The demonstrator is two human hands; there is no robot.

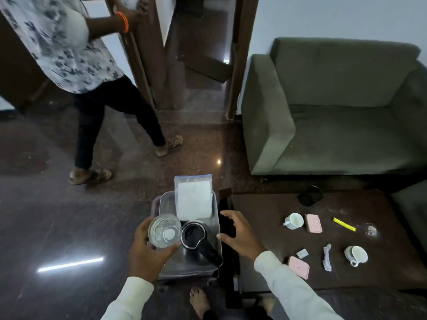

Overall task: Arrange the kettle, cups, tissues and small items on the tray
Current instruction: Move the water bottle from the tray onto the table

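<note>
Gripping a glass (164, 230) over the tray (166, 199) holding kettle (193, 234) and tissues (193, 199), the left hand (147, 250) works while the right hand (240, 232) hovers open-fingered; two cups (294, 221) and small items (313, 223) wait on the table (265, 227).

Right of the open right hand (240, 232), a dark brown wooden low table (265, 211) carries two white ceramic cups (294, 221) (355, 254), two pink rectangular cases (313, 223) (298, 267), a yellow stick-shaped packet (343, 224), a crumpled white wrapper (327, 257), a small grey sachet (302, 253) and a black round object (310, 196) at the far edge. Just left of that hand, a rectangular steel tray (166, 199) bears a clear bag of white tissues (193, 197) and a black kettle (196, 239).
</note>
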